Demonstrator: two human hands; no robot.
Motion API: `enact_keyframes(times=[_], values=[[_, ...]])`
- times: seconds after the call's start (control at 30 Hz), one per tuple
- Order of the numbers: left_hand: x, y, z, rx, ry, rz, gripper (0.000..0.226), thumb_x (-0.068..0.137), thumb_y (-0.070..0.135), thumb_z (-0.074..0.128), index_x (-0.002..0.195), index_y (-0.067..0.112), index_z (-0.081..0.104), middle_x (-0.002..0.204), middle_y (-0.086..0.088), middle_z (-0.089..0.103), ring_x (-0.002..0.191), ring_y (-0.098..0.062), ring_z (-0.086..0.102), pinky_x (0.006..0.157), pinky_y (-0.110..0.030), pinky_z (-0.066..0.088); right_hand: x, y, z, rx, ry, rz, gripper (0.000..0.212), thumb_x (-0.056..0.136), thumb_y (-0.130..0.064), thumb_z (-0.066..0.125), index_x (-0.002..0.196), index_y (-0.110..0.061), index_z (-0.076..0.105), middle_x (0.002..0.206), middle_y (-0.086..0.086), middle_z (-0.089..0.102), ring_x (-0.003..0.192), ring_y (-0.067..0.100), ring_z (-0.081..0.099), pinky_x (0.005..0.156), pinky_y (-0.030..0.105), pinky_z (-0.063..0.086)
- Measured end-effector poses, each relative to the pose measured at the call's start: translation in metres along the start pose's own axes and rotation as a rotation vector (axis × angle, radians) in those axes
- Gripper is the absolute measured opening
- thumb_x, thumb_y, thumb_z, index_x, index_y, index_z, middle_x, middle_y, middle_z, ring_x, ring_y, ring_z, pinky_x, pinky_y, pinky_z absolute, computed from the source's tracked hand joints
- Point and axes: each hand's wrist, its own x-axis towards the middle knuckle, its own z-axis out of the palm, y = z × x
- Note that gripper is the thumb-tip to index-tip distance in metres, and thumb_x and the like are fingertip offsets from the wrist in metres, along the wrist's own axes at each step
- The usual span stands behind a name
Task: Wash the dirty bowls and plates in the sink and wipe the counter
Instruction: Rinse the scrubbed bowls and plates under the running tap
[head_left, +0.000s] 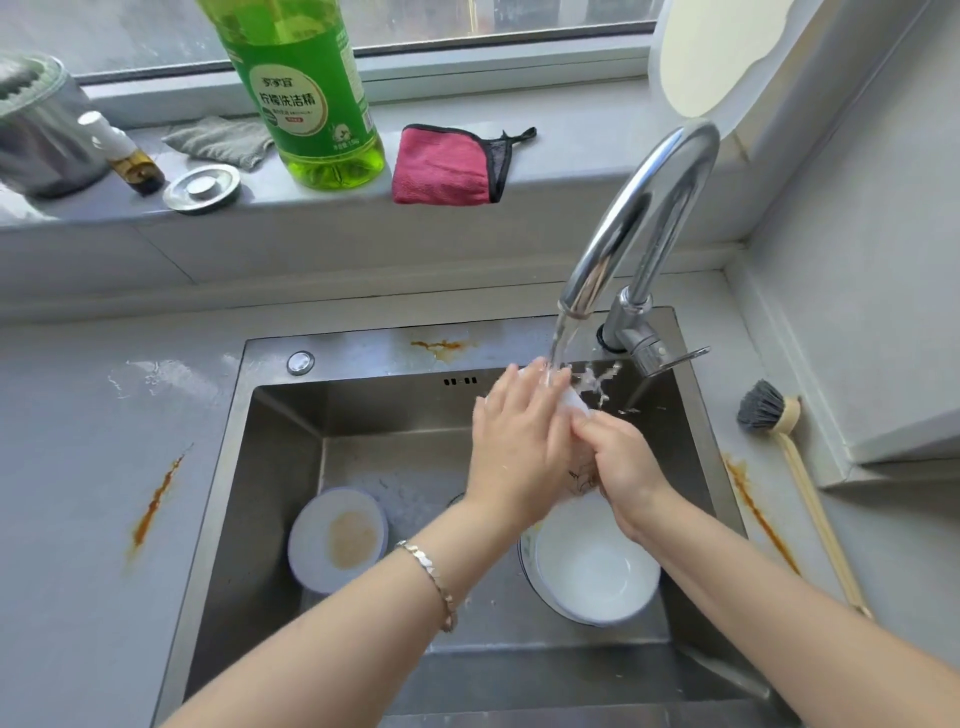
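Daylit window (519, 21) above a grey sill (597, 130) (pale grey walls (857, 234)).

Held white dish (577, 404) mostly hidden, detergent bottle (306, 93) top cut off

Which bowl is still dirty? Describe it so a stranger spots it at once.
Look into the steel sink under the window. On its floor at the left lies a blue-rimmed bowl, white inside. Unlike the plain white bowl on the right, which looks clean, it holds a tan patch of residue.
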Motion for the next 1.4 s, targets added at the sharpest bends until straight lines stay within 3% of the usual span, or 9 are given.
enact_keyframes(times=[0.17, 0.27, 0.4, 0.6, 0.77, 0.93, 1.03, 1.17, 1.4], values=[[0.032, -0.034, -0.02, -0.866, 0.031, -0.643, 0.025, 0.092, 0.029, 0.045, 0.09, 0.021, 0.068, 0.107, -0.001, 0.067, 0.103, -0.02, 0.059, 0.095, -0.031, 0.043, -0.006, -0.009, -0.004, -0.022, -0.042, -0.035, 0.023, 0.093, -0.018, 0.049, 0.077, -0.013, 0.066, 0.076, 0.006, 0.063, 0.072, 0.019, 0.055, 0.059, 0.029, 0.04], [0.016, -0.035, -0.013, -1.302, -0.022, -1.079, 0.048, 0.088, 0.053, 0.039, 0.108, 0.017, 0.064, 0.116, -0.013, 0.065, 0.103, -0.033, 0.061, 0.089, -0.05, 0.05, -0.002, -0.018, 0.0, 0.23, -0.084, -0.026, 0.023, 0.095, -0.02, 0.044, 0.093, -0.011, 0.065, 0.088, 0.006, 0.067, 0.075, 0.016, 0.06, 0.059, 0.026, 0.047], [-0.001, -0.004, -0.002, -1.576, -0.034, -1.071, 0.073, 0.094, 0.062, 0.008, 0.13, 0.014, 0.05, 0.118, -0.02, 0.062, 0.106, -0.038, 0.06, 0.078, -0.048, 0.053, 0.004, -0.023, 0.01, 0.308, -0.061, -0.113, 0.023, 0.096, -0.019, 0.045, 0.09, -0.012, 0.065, 0.086, 0.006, 0.07, 0.079, 0.015, 0.066, 0.076, 0.033, 0.053], [0.013, -0.018, -0.037, -1.422, -0.156, -1.091, 0.082, 0.087, 0.073, 0.02, 0.121, 0.009, 0.057, 0.112, -0.019, 0.066, 0.096, -0.034, 0.064, 0.078, -0.047, 0.051, 0.001, 0.02, 0.001, -0.596, -0.088, -0.486, 0.036, 0.085, -0.034, 0.049, 0.055, -0.016, 0.039, 0.056, -0.003, 0.039, 0.06, 0.012, 0.036, 0.065, 0.031, 0.031], [-0.006, -0.022, -0.044, -1.204, -0.236, -1.15, 0.041, 0.091, 0.037, 0.051, 0.122, 0.011, 0.05, 0.103, -0.014, 0.064, 0.08, -0.029, 0.064, 0.056, -0.04, 0.053, -0.005, 0.036, -0.007, -0.948, -0.292, -0.72, 0.027, 0.084, -0.041, 0.038, 0.064, -0.023, 0.04, 0.059, -0.015, 0.034, 0.069, 0.004, 0.034, 0.104, 0.017, 0.014], [-0.017, -0.031, -0.037, -1.306, -0.011, -1.021, 0.038, 0.095, 0.035, 0.047, 0.129, 0.019, 0.047, 0.12, -0.013, 0.06, 0.101, -0.031, 0.061, 0.072, -0.04, 0.053, -0.004, 0.038, -0.014, -0.309, 0.01, -0.286, 0.044, 0.081, -0.035, 0.062, 0.122, -0.028, 0.05, 0.119, -0.012, 0.046, 0.116, 0.001, 0.042, 0.1, 0.018, 0.029], [-0.016, -0.031, -0.041, -1.312, -0.087, -0.88, 0.037, 0.096, 0.04, 0.041, 0.13, 0.026, 0.046, 0.122, -0.009, 0.06, 0.103, -0.03, 0.061, 0.075, -0.042, 0.055, 0.003, 0.035, -0.025, 0.3, -0.241, 0.127, 0.061, 0.076, -0.036, 0.069, 0.131, -0.026, 0.047, 0.119, 0.004, 0.06, 0.098, 0.021, 0.062, 0.079, 0.03, 0.052], [-0.012, -0.032, -0.043, -1.119, -0.155, -0.677, 0.03, 0.097, 0.049, 0.037, 0.121, 0.038, 0.05, 0.12, 0.002, 0.061, 0.102, -0.023, 0.062, 0.081, -0.049, 0.054, 0.008, 0.043, -0.03, 0.429, -0.31, 0.065, 0.087, 0.041, -0.031, 0.087, 0.123, -0.027, 0.056, 0.111, 0.006, 0.064, 0.09, 0.025, 0.066, 0.068, 0.034, 0.056], [-0.027, -0.049, -0.047, -0.843, -0.04, -0.798, 0.033, 0.099, 0.047, 0.026, 0.1, 0.037, 0.058, 0.104, 0.003, 0.065, 0.094, -0.015, 0.063, 0.089, -0.04, 0.052, 0.011, 0.04, -0.021, 0.279, -0.19, -0.088, 0.089, 0.048, -0.027, 0.074, 0.133, -0.027, 0.048, 0.099, -0.003, 0.07, 0.088, 0.016, 0.068, 0.064, 0.034, 0.057]])
